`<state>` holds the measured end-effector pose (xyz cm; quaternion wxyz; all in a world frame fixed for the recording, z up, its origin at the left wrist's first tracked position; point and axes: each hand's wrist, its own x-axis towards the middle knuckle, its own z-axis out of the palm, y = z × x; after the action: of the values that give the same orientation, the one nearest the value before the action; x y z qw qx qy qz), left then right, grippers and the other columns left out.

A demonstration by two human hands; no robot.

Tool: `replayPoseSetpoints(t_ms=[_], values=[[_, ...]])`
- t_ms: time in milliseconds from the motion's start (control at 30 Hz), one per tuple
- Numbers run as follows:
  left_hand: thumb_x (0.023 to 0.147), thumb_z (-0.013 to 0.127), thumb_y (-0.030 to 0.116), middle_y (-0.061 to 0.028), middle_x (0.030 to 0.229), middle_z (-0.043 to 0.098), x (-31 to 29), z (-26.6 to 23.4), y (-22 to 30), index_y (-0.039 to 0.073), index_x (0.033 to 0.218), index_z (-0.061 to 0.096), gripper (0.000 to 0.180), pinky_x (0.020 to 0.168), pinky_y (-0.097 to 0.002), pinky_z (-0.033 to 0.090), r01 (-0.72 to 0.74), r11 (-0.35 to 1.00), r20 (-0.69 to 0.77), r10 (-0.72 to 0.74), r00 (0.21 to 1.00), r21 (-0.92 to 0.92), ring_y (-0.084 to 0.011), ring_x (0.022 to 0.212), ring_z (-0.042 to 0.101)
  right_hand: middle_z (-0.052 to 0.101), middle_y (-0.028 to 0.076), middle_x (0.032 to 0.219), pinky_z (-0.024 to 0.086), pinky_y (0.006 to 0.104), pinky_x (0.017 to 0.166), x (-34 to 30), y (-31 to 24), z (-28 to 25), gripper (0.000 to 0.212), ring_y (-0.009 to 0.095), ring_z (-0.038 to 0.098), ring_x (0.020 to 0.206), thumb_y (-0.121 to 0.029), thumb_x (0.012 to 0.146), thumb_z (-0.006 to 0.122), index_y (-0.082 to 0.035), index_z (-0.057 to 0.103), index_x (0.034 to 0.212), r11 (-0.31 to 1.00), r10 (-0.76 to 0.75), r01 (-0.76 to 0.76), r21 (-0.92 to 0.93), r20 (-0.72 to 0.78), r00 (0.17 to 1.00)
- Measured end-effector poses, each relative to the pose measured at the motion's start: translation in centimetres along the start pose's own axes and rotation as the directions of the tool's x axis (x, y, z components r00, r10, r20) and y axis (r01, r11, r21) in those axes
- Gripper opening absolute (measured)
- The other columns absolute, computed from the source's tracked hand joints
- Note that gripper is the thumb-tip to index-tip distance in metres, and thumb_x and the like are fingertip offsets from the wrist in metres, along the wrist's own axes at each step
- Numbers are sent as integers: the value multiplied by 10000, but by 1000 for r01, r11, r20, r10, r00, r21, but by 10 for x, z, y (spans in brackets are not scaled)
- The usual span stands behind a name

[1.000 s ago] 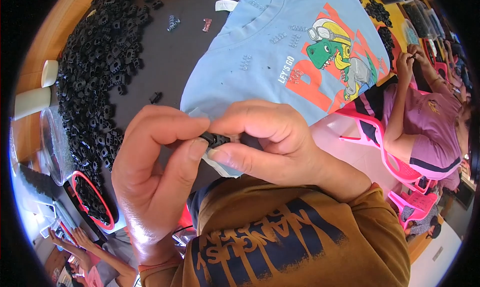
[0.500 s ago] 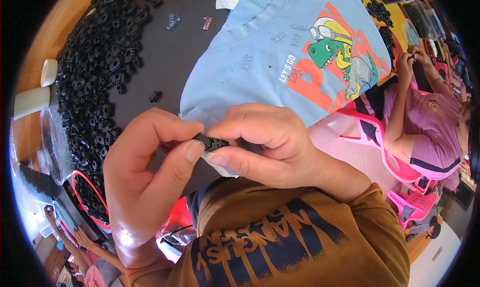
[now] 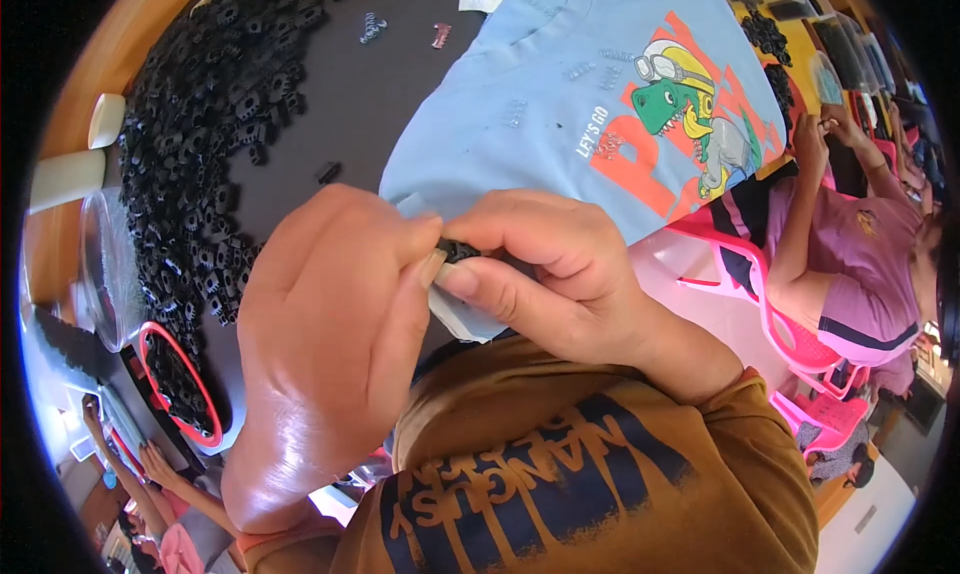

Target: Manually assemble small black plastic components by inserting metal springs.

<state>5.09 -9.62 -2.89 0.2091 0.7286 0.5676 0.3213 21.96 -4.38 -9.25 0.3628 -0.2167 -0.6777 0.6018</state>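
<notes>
Between my two hands is a small black hair claw clip (image 3: 460, 251), mostly hidden by the fingertips. My right hand (image 3: 560, 274) pinches it between thumb and forefinger. The left hand (image 3: 335, 294), its back turned up, closes thumb and forefinger at the clip's other end. Below the hands lies a light blue T-shirt (image 3: 450, 124) with a dinosaur print, spread on the dark table (image 3: 320, 94). Several tiny clear clips rest on the cloth. A large heap of black claw clips (image 3: 215, 114) covers the table's left side.
One black clip (image 3: 328, 172) lies apart from the heap. Farther back are a bluish clear clip (image 3: 373, 28) and a reddish one (image 3: 440, 36). A red-rimmed basket (image 3: 212, 414) of clips stands at lower left. A person in a purple shirt (image 3: 870, 254) sits at right by pink chairs.
My left hand has rolled over, so its back now faces up and covers more of the clip. Both hands have shifted slightly right, still together at the clip.
</notes>
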Motion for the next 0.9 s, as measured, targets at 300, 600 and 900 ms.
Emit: replayPoseSetpoints(t_ms=[300, 600, 900], values=[[736, 588, -112, -132, 764, 598, -7, 0, 0, -24, 904, 617, 192, 608, -334, 458, 29, 992, -45, -35, 998, -124, -269, 682, 581, 604, 102, 756, 443, 345, 593, -1, -1, 1, 96, 276, 567, 664, -93, 856, 634, -7, 621, 896, 999, -45, 46, -6, 30, 999], [784, 575, -75, -123, 830, 587, -6, -4, -3, -23, 931, 601, 158, 691, -302, 450, -5, 999, 57, 7, 998, -52, -236, 767, 573, 602, 112, 758, 445, 350, 597, 0, -1, 0, 99, 285, 570, 674, -96, 848, 633, -8, 624, 891, 999, -32, 33, -11, 46, 998], [678, 600, -119, -133, 811, 597, -7, 1, -7, -15, 938, 605, 281, 633, -368, 480, -96, 994, 10, 95, 995, 49, -300, 744, 589, 599, 93, 724, 441, 337, 585, 0, -2, 2, 86, 261, 571, 657, -95, 852, 632, -17, 629, 887, 1000, 13, -14, 19, 25, 1000]])
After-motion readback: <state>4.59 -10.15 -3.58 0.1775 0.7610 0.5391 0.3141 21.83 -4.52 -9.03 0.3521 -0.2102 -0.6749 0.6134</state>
